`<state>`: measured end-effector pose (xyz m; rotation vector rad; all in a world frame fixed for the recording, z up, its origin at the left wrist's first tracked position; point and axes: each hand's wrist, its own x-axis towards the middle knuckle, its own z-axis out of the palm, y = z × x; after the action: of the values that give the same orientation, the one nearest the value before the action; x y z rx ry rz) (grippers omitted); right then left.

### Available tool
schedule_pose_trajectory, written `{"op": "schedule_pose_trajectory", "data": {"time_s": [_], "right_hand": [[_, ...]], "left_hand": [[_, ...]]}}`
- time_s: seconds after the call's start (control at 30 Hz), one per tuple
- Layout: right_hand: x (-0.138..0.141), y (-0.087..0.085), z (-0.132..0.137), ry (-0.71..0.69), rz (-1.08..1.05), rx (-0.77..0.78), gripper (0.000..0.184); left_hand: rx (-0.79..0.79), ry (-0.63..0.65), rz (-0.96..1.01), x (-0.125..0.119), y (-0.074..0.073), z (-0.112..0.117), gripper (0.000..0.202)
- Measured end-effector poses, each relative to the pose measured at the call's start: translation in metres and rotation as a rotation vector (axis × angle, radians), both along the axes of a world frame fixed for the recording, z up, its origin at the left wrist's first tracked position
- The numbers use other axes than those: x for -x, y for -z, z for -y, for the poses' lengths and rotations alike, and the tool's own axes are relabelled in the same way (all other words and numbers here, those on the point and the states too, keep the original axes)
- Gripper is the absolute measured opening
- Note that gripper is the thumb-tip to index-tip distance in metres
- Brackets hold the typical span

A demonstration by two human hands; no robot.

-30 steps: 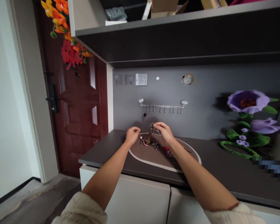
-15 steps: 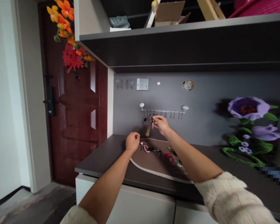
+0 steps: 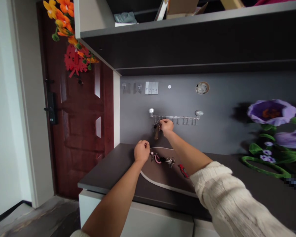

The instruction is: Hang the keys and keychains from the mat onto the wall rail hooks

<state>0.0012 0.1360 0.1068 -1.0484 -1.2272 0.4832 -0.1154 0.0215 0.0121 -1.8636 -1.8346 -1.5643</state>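
My right hand [image 3: 166, 126] is closed in a pinch at the metal hook rail [image 3: 175, 117] on the wall. From its fingertips hangs a key ring with a long brown fob [image 3: 157, 133], close under the rail's left part. A small dark key fob [image 3: 155, 126] hangs just left of it. My left hand [image 3: 141, 152] is curled closed over the mat's left edge, its palm side hidden; I cannot make out whether anything is in it. Near it on the brown mat [image 3: 162, 179] lie a pink-looped key chain [image 3: 157, 159], a bunch of keys [image 3: 171, 162] and a red item [image 3: 183, 171].
A dark shelf [image 3: 187, 49] overhangs the counter [image 3: 106, 168]. Purple fabric flowers [image 3: 271, 113] stand at the right. Two small wall hooks [image 3: 139, 87] and a switch panel [image 3: 151, 88] are above the rail. A brown door [image 3: 81, 138] is at the left.
My right hand has moved up with the key ring and brown fob, closer to the rail's hooks. My left hand stays closed over the mat's edge. The view has shifted slightly.
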Motion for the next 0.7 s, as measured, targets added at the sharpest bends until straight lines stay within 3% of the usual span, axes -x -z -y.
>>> {"op": "schedule_pose_trajectory", "data": {"time_s": [0.33,0.5,0.7], "right_hand": [[0.000,0.000,0.013,0.250,0.275,-0.021,0.016],[-0.001,0.008,0.016,0.247,0.306,0.011,0.017],[-0.004,0.021,0.001,0.138,0.172,-0.045,0.014]], "left_hand": [[0.010,-0.012,-0.008,0.000,0.000,0.000,0.021],[0.019,-0.028,-0.012,0.001,0.000,0.001,0.021],[0.034,-0.040,0.010,0.002,-0.001,0.002,0.021]]}}
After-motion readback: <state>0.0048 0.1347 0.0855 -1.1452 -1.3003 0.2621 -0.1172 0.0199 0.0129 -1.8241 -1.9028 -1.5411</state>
